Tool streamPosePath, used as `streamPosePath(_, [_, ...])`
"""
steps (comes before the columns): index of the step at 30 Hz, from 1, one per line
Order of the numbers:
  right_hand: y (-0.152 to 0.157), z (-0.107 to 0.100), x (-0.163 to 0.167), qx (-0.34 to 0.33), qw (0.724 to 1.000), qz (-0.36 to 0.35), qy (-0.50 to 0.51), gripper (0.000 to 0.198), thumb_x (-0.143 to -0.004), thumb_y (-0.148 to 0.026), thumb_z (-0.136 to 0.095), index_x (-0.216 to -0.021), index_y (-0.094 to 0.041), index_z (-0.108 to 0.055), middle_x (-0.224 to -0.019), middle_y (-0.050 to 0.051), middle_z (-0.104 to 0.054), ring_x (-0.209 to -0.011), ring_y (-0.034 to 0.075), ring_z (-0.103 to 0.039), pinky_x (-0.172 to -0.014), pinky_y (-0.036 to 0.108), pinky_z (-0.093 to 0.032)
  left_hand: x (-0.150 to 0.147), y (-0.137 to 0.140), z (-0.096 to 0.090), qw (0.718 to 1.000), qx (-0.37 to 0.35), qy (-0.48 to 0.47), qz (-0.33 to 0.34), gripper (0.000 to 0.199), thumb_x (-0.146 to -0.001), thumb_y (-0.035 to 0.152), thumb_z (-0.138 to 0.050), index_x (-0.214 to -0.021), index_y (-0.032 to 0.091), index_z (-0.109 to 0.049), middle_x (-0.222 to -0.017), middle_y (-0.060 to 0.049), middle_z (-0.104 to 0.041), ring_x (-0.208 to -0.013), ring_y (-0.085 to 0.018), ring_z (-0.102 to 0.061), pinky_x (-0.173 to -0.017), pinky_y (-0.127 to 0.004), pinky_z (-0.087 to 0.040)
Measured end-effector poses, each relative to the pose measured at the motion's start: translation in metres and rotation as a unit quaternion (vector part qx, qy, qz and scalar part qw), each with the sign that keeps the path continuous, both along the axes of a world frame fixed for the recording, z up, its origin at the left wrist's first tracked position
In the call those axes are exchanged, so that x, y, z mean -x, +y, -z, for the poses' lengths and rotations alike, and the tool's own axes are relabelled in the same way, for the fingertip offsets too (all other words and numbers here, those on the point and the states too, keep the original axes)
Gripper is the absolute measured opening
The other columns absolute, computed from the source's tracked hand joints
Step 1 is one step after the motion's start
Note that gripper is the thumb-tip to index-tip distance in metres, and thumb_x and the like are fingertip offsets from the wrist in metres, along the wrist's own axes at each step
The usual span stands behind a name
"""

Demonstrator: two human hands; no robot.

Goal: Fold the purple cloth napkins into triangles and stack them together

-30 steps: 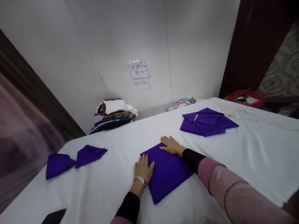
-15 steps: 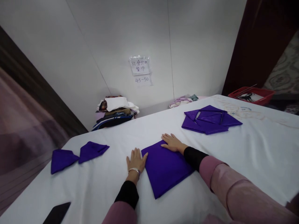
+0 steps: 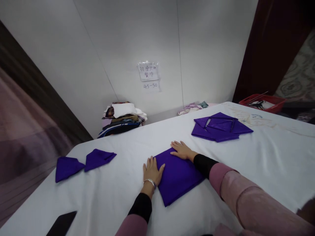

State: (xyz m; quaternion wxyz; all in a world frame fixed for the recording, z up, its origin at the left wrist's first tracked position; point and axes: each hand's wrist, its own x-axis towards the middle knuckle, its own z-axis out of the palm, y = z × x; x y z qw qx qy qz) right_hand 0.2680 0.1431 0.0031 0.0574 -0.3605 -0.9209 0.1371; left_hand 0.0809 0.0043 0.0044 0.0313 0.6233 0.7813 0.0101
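Observation:
In front of me a folded purple napkin point(image 3: 180, 178) lies flat on the white tablecloth point(image 3: 110, 193). My left hand point(image 3: 152, 172) rests with spread fingers over its left edge, a silver bracelet at the wrist. On its far right corner lies my right hand point(image 3: 182, 150), palm down and fingers stretched out. Neither hand grips the cloth. To the left are two smaller folded purple napkins, one point(image 3: 69, 167) by the table edge and another point(image 3: 98, 159) beside it. Several more purple napkins point(image 3: 221, 127) overlap in a pile at the back right.
Behind the table stands a stack of folded clothes point(image 3: 123, 116), with more cloth point(image 3: 190, 108) farther right. A red basket point(image 3: 278, 106) with scissors is at the far right. A dark flat object point(image 3: 61, 224) lies at the near left. A paper sign point(image 3: 149, 72) hangs on the wall.
My left hand has slid right, farther onto the napkin's left edge. My right hand has stayed on the far corner. The view has shifted slightly.

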Motion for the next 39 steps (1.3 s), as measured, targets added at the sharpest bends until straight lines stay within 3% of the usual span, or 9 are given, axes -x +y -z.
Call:
streamPosePath(6, [-0.001,-0.013,0.001,0.011,1.000,0.006,-0.011,0.077,-0.087,-0.065,-0.019,-0.142,-0.012,-0.028,-0.149,0.014,-0.022,-0.137,0.027,-0.014,-0.108,0.050,-0.006,0.001,0.000,-0.002,1.000,0.007,0.005,-0.009,0.076,-0.086,0.060,-0.017,-0.142,0.008,-0.024,-0.150,-0.011,-0.017,-0.139,-0.028,-0.011,-0.111,-0.049,-0.012])
streamPosePath(9, [-0.014,-0.023,0.013,0.003,1.000,0.012,-0.003,0.080,-0.085,-0.068,-0.018,-0.143,-0.013,-0.026,-0.150,0.014,-0.018,-0.138,0.027,-0.009,-0.108,0.051,0.000,0.001,0.000,-0.001,1.000,0.001,0.005,-0.007,0.075,-0.087,0.059,-0.018,-0.142,0.008,-0.025,-0.150,-0.012,-0.018,-0.139,-0.028,-0.012,-0.110,-0.050,-0.013])
streamPosePath(14, [-0.052,-0.019,0.042,0.005,0.992,-0.116,0.042,0.082,-0.084,-0.070,-0.021,-0.144,-0.013,-0.023,-0.150,0.014,-0.019,-0.138,0.025,-0.009,-0.109,0.048,0.003,0.005,0.003,0.005,1.000,-0.002,0.016,0.002,0.068,-0.089,0.050,-0.023,-0.142,0.008,-0.025,-0.150,-0.012,-0.018,-0.138,-0.028,-0.012,-0.110,-0.051,-0.014])
streamPosePath(17, [-0.059,-0.011,0.042,0.028,0.990,-0.134,0.036,0.079,-0.085,-0.068,-0.022,-0.144,-0.015,-0.023,-0.149,0.013,-0.021,-0.138,0.025,-0.012,-0.109,0.049,0.000,0.006,0.004,0.006,1.000,-0.003,0.018,0.003,0.070,-0.088,0.052,-0.024,-0.141,0.008,-0.025,-0.150,-0.013,-0.018,-0.138,-0.028,-0.014,-0.109,-0.051,-0.015])
streamPosePath(24, [-0.022,-0.012,-0.010,0.028,1.000,0.002,0.001,0.075,-0.086,-0.066,-0.023,-0.144,-0.018,-0.023,-0.150,0.009,-0.019,-0.138,0.024,-0.012,-0.109,0.047,-0.001,0.002,0.002,0.000,1.000,-0.005,0.014,-0.010,0.073,-0.087,0.057,-0.021,-0.141,0.008,-0.026,-0.150,-0.012,-0.020,-0.138,-0.028,-0.014,-0.110,-0.050,-0.015])
streamPosePath(30, [-0.016,-0.021,-0.031,0.019,0.997,0.078,-0.013,0.078,-0.087,-0.064,-0.020,-0.143,-0.010,-0.024,-0.149,0.017,-0.018,-0.137,0.029,-0.011,-0.107,0.054,-0.002,0.002,0.002,0.002,1.000,-0.016,0.013,-0.007,0.074,-0.087,0.058,-0.021,-0.141,0.009,-0.027,-0.150,-0.012,-0.021,-0.138,-0.028,-0.014,-0.110,-0.050,-0.015])
streamPosePath(34, [-0.049,-0.021,0.000,0.002,1.000,-0.012,0.021,0.080,-0.084,-0.069,-0.022,-0.144,-0.015,-0.024,-0.150,0.013,-0.019,-0.138,0.025,-0.009,-0.109,0.047,0.001,0.004,0.004,0.003,1.000,-0.015,0.018,-0.005,0.072,-0.087,0.055,-0.023,-0.141,0.008,-0.026,-0.150,-0.012,-0.020,-0.138,-0.027,-0.015,-0.109,-0.050,-0.016])
streamPosePath(37, [-0.072,-0.013,0.026,0.010,0.994,-0.105,0.038,0.082,-0.084,-0.069,-0.023,-0.144,-0.013,-0.023,-0.149,0.014,-0.021,-0.138,0.026,-0.011,-0.109,0.049,0.001,0.004,0.005,0.004,1.000,-0.012,0.023,-0.005,0.069,-0.087,0.052,-0.025,-0.141,0.009,-0.026,-0.150,-0.012,-0.019,-0.138,-0.027,-0.015,-0.109,-0.050,-0.016])
streamPosePath(39, [-0.076,-0.009,0.032,0.016,0.991,-0.126,0.038,0.081,-0.085,-0.068,-0.025,-0.144,-0.012,-0.023,-0.149,0.015,-0.022,-0.138,0.027,-0.012,-0.109,0.051,0.000,0.005,0.005,0.005,1.000,-0.010,0.025,-0.005,0.069,-0.087,0.052,-0.026,-0.141,0.009,-0.026,-0.150,-0.012,-0.019,-0.138,-0.027,-0.015,-0.109,-0.049,-0.017])
